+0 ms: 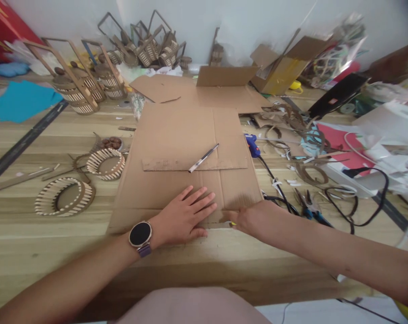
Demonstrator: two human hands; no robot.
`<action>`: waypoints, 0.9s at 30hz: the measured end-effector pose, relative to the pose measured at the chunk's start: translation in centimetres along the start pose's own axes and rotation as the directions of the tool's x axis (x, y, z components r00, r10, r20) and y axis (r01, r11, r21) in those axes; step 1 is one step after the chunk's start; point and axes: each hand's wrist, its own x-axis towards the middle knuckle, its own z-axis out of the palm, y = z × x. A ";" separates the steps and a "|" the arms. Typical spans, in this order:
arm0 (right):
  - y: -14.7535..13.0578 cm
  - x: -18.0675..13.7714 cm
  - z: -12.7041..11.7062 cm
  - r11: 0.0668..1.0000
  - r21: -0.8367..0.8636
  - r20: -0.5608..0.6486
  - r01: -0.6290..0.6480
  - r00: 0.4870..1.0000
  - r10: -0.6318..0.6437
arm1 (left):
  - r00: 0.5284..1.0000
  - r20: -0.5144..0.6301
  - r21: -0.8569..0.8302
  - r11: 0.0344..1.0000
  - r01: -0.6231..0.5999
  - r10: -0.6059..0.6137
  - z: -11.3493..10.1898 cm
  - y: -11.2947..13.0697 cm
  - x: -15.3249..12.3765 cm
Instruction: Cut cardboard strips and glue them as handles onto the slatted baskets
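Observation:
A large sheet of brown cardboard (177, 130) lies on the wooden table in front of me. My left hand (183, 216) rests flat on its near part, fingers spread, with a round watch on the wrist. At the sheet's near edge, right of that hand, my right hand (253, 220) is closed around a small tool with a yellow part (233, 223); most of it is hidden by the fingers. On a narrow cardboard strip (166, 164) across the sheet lies a pen (204, 157), slanted, beyond my left hand.
Slatted rings (65, 197) lie at left, below lidded slatted baskets (74, 92). To the right are a blue glue gun (253, 145), pliers (310, 208), black cable (369, 220) and brown curled strips (285, 121). An open cardboard box (281, 67) stands behind.

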 end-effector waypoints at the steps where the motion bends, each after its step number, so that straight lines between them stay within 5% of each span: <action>1: 0.1 0.0 0.1 1.000 0.010 -0.009 0.007 1.000 -0.006 | 1.000 -0.006 0.020 1.000 0.005 -0.005 0.0 0.1 -0.1; 13: -3.0 0.9 -2.1 0.997 0.069 0.023 0.045 0.999 -0.047 | 0.986 -0.038 0.129 0.978 0.165 -0.161 -0.2 3.6 -3.9; 27: -4.3 1.1 -2.0 0.996 -0.054 0.037 0.073 0.997 -0.071 | 0.986 0.037 0.163 0.974 0.155 -0.163 1.5 6.1 -5.4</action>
